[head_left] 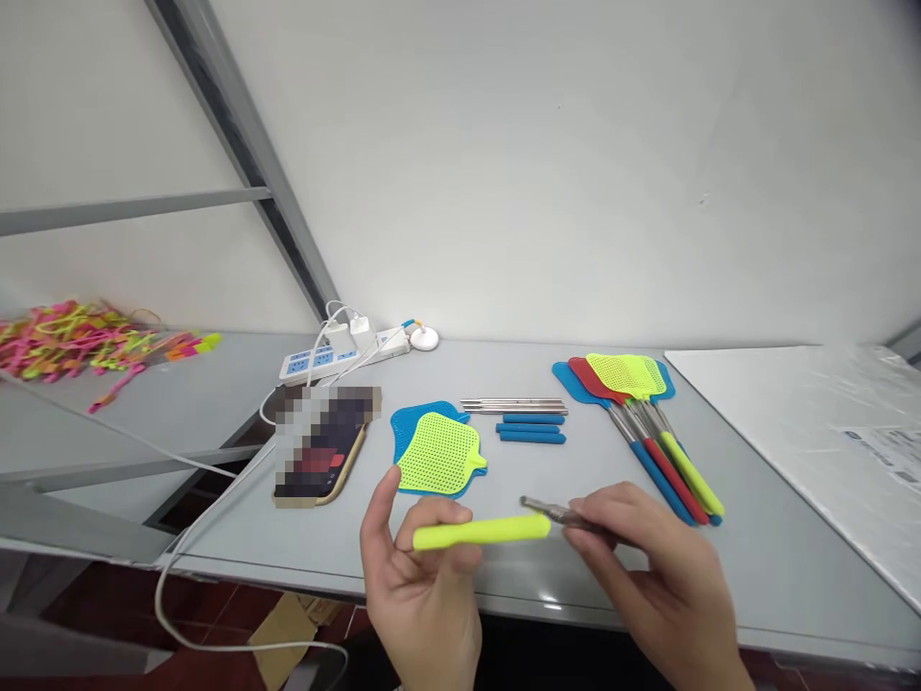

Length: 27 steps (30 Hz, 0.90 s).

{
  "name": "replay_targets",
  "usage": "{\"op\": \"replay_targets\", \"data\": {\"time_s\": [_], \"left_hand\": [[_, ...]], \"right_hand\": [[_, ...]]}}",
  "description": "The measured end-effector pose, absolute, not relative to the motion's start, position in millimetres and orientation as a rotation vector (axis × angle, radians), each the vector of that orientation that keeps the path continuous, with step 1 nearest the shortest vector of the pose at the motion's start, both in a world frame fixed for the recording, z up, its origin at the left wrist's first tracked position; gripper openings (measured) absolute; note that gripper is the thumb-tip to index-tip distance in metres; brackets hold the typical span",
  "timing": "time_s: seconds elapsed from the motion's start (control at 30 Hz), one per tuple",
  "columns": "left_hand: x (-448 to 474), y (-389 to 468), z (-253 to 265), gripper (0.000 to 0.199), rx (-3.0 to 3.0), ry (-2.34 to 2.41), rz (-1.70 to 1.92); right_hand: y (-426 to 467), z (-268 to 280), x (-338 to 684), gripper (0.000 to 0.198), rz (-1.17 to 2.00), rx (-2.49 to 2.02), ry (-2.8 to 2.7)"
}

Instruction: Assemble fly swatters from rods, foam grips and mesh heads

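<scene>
Level in front of me, a yellow-green handle grip is pinched between the thumb and fingers of my left hand. My right hand grips a slim metal tool, its grey tip pointing left just by the grip's right end. Whether tool and grip touch I cannot tell. Beyond my left hand lie loose fly swatter heads, a yellow-green one over blue ones. Several thin metal rods and blue handle grips rest to their right.
Assembled fly swatters in blue, red and yellow-green lie on the right of the grey table. A phone, a power strip and white cables are on the left. Colourful strung pieces are heaped far left; white wrapped sheeting lies right.
</scene>
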<state>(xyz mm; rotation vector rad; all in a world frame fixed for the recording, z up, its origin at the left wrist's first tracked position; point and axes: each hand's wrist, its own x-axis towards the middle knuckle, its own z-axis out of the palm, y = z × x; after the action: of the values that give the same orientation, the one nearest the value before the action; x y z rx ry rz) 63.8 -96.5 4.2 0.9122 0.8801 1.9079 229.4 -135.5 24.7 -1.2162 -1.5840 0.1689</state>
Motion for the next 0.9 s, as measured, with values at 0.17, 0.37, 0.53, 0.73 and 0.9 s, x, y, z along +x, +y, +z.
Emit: {"op": "replay_targets", "data": {"time_s": [0.17, 0.37, 0.53, 0.73, 0.9], "left_hand": [[76, -89, 2, 0.065, 0.927, 0.769, 1.890], [73, -79, 10, 0.051, 0.915, 0.700, 1.961], [67, -69, 7, 0.037, 1.220, 0.844, 2.049], [67, -76, -8, 0.030, 1.918, 0.709, 1.781], [68, -74, -8, 0.039, 2.210, 0.668, 1.535]], "right_hand": [[-127, 7, 221, 0.014, 0.077, -1.215, -1.821], [-128, -9, 225, 0.023, -0.010, -1.303, -1.565], [-133, -11, 227, 0.036, -0.118, -1.181, -1.395], [-136, -13, 224, 0.027, -0.400, -1.185, -1.172], [-133, -18, 227, 0.006, -0.206, -0.987, -0.793]]}}
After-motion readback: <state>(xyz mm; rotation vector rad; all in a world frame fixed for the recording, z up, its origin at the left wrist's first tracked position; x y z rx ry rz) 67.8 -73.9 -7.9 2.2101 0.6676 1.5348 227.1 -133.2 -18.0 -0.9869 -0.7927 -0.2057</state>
